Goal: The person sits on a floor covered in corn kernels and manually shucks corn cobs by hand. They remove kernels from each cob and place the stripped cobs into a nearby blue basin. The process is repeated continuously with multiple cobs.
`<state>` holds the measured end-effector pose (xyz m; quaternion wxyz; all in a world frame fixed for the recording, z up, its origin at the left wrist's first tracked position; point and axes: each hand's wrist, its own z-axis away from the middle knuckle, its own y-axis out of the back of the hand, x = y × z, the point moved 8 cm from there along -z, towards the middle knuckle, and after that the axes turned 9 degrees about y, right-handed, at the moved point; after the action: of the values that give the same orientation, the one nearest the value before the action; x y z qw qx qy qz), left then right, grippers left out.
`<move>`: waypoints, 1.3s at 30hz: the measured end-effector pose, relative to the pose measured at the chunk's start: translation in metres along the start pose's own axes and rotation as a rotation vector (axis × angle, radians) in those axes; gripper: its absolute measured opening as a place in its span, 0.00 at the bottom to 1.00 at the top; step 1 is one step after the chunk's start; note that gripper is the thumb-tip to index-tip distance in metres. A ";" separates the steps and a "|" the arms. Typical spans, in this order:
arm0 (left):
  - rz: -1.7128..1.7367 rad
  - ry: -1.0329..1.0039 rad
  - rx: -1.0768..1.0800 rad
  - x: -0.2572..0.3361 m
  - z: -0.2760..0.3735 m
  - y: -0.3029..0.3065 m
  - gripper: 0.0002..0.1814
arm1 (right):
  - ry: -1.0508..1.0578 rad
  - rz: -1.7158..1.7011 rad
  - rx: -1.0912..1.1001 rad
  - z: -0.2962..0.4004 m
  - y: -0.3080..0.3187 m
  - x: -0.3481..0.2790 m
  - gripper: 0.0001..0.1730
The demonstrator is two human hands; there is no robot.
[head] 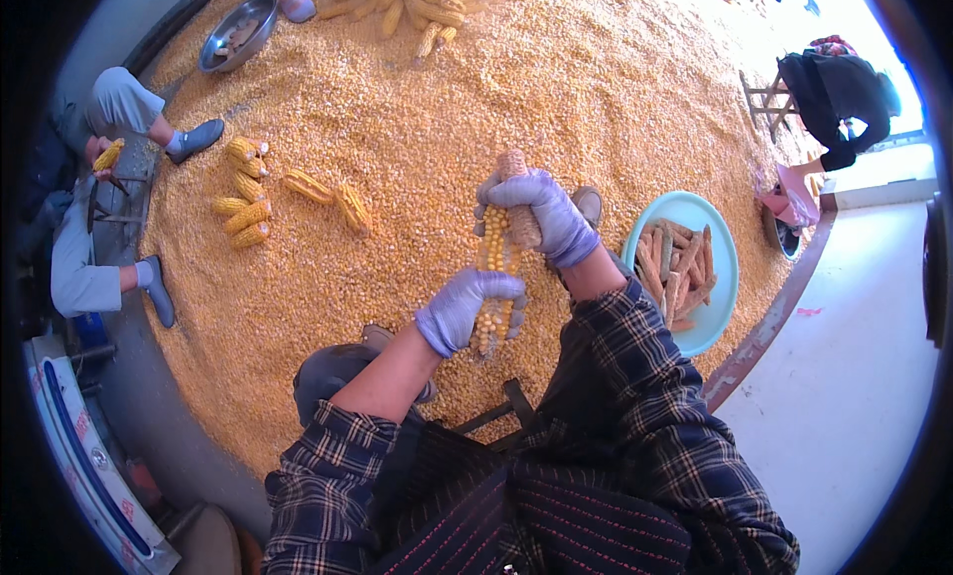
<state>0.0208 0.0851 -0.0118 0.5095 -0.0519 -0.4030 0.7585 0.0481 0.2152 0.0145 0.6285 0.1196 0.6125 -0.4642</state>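
Note:
My left hand (473,307), in a pale purple-grey glove, grips the lower end of a partly shelled corn cob (495,251) with yellow kernels on it. In my right hand (547,210), gloved alike, is a bare corn cob (526,225), slanted against the upper part of the kernelled one. Both hands are above a wide spread of loose corn kernels (417,128). Right of my right forearm, a light turquoise basin (728,277) holds several bare cobs (677,266). My fingers hide part of each cob.
Several unshelled ears (247,216) lie left on the kernels, with two more ears (327,195) closer in. A heap of ears (417,2) and a metal bowl (238,35) are at the far side. One person (123,203) sits left holding an ear; another (837,99) is at right.

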 end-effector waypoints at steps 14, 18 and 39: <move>-0.773 -0.357 0.822 0.020 -0.027 0.058 0.20 | 0.034 0.182 0.334 -0.024 0.033 0.039 0.11; -0.311 -0.275 0.178 0.033 -0.001 0.010 0.18 | -0.018 -0.555 0.116 -0.004 -0.005 -0.009 0.13; -1.032 -0.225 0.802 0.029 -0.016 0.040 0.25 | -0.138 -0.240 0.243 -0.023 0.038 0.058 0.11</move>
<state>-0.0144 0.1114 -0.0401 0.7421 0.4211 -0.1131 0.5091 0.0506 0.2272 -0.0575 0.5901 0.0884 0.5174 -0.6135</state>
